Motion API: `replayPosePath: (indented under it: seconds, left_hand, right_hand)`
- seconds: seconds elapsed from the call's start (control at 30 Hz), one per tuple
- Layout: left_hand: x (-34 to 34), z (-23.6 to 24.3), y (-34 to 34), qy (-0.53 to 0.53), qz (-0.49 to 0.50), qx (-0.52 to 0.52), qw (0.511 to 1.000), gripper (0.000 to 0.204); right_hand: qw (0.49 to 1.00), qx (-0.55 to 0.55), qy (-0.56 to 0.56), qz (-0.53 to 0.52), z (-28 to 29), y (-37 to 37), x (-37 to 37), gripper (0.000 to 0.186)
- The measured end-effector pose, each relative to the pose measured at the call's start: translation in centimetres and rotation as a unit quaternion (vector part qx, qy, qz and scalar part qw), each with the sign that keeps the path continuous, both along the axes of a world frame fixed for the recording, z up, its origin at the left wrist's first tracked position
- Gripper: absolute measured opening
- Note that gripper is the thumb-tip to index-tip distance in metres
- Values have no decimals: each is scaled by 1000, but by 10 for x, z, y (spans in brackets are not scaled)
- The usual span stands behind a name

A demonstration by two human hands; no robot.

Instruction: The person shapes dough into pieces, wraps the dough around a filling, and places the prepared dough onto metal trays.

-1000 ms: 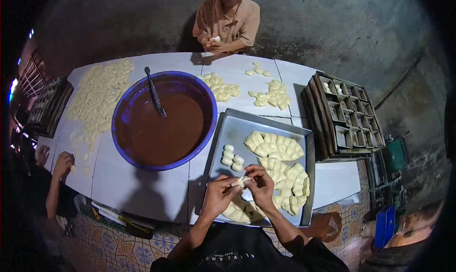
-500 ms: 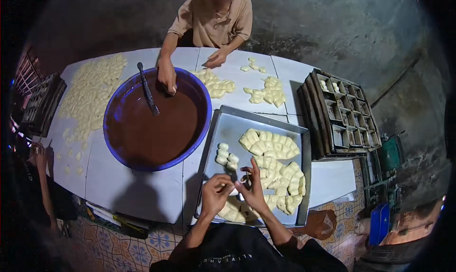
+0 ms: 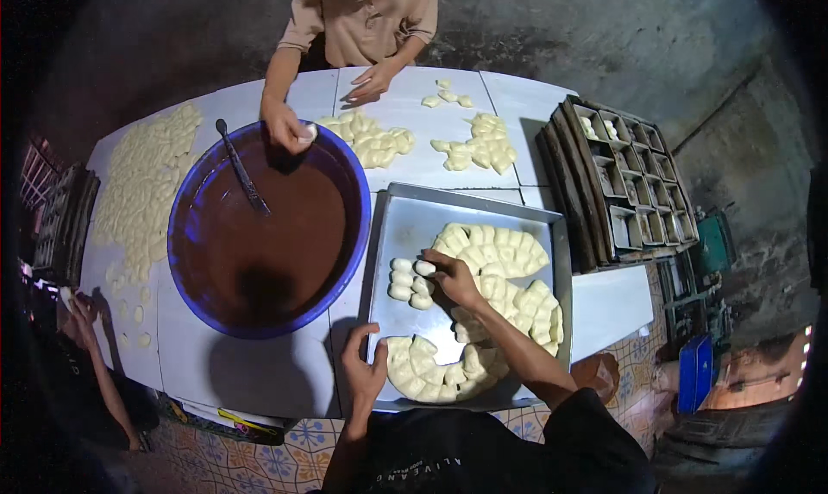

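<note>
Over a metal tray (image 3: 517, 202), my right hand (image 3: 457, 280) pinches a small, pale dough piece (image 3: 425, 268) at the top of a little cluster of smooth dough pieces (image 3: 401, 280). Beside the tray's near left edge is my left hand (image 3: 362, 371), its thumb and fingers apart and nothing visible in them. Soft cut dough lies in the tray in a far mound (image 3: 496, 248), a middle mound on the right (image 3: 530, 308) and a near mound (image 3: 418, 369) by my left hand. My right forearm hides part of the dough.
Left of the tray stands a blue basin (image 3: 362, 235) of brown powder or liquid, a dark-handled tool (image 3: 241, 170) leaning in it. Across the table a person's hand (image 3: 289, 130) holds a dough piece. Stacked baking moulds (image 3: 634, 188) stand at right; another person's hand (image 3: 79, 313) is at left.
My hands have parted: the right moved forward to the small cluster with a dough piece, the left drew back to the tray's edge. The person opposite lifted a hand holding dough from the basin.
</note>
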State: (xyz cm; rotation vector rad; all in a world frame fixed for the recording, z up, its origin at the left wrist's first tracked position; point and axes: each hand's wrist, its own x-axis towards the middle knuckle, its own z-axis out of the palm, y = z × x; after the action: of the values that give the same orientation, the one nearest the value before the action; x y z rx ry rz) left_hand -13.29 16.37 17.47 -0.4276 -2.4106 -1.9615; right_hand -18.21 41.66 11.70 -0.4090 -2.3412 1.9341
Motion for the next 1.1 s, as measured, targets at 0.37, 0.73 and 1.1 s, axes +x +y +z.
replayPosePath:
  seconds: [0.37, 0.73, 1.1]
  left_hand:
    - [-2, -4, 7, 41, -25, -97, 994, 16]
    - [4, -15, 23, 125, -20, -109, 986, 13]
    - [5, -40, 22, 161, 6, -174, 971, 16]
  right_hand:
    - [902, 374, 127, 173, 19, 3, 24, 60]
    - [869, 454, 160, 113, 0, -22, 58, 69]
    - [957, -50, 273, 87, 64, 72, 129, 45]
